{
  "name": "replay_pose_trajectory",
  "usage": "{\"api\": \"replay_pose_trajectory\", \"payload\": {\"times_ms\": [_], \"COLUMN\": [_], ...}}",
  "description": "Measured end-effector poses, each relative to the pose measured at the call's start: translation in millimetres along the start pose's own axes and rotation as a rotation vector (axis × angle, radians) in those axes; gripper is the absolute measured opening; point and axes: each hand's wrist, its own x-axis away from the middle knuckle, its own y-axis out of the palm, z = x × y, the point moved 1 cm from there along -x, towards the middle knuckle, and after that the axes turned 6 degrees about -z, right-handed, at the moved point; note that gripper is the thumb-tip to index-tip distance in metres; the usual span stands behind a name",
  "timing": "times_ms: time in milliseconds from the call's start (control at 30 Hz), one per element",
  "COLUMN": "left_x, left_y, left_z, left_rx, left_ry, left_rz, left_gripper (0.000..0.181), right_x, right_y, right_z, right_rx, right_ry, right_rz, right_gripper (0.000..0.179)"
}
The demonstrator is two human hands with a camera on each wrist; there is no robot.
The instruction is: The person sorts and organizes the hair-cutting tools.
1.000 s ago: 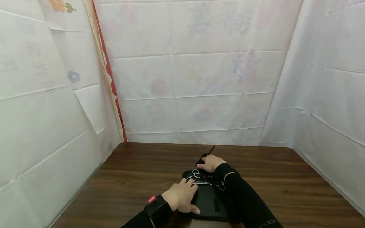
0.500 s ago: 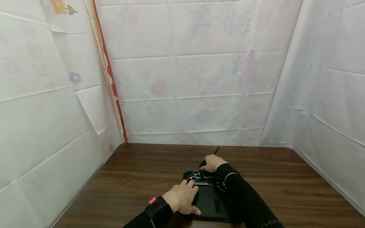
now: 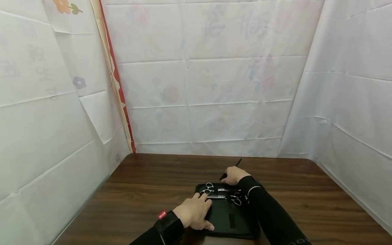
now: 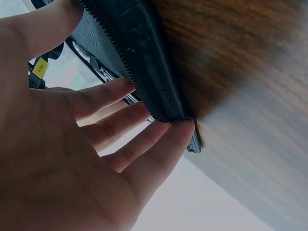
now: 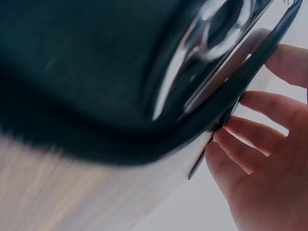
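A black zippered case (image 3: 218,216) lies open on the table, holding silver hairdressing scissors (image 3: 237,201) along its far part. My left hand (image 3: 194,211) rests on its left edge with spread fingers, and the left wrist view shows fingertips right at the zip (image 4: 144,98). Beyond the case's far edge, my right hand (image 3: 235,175) holds a black comb with a thin tail (image 3: 238,162) between thumb and fingers. The tail points away to the back right; the hand hides most of the comb. In the right wrist view, the fingertips (image 5: 219,135) lie along a thin dark edge.
Brown wood-grain table (image 3: 147,190) spreads around the case. White printed sheets (image 3: 208,85) form walls at the back and both sides. A black strap (image 3: 231,220) lies on the near half of the case.
My right hand has moved to the right with the comb, uncovering more of the scissors and the case's far right part. The left hand has stayed in place on the case.
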Motion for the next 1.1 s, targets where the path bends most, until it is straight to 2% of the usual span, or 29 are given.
{"api": "replay_pose_trajectory", "payload": {"times_ms": [200,433,867,1100], "left_x": [-0.5,1.8,4.4,4.5], "left_y": [0.0,-0.6,-0.2,0.3], "left_z": [0.6,0.6,-1.3,-1.4], "left_rx": [0.002,-0.004,-0.003,-0.004], "left_ry": [0.002,0.014,0.023,0.032], "left_rz": [0.006,0.025,0.044,0.048], "left_gripper": [0.07,0.069,0.069,0.069], "right_x": [9.9,20.2,34.8,45.9], "right_y": [-3,-4,0,1], "right_z": [14,33,68,83], "right_rx": [0.014,-0.039,-0.088,-0.091], "right_ry": [-0.004,-0.007,-0.063,-0.066], "right_rz": [-0.003,-0.008,0.037,0.031], "right_gripper": [0.043,0.05,0.047,0.046]}}
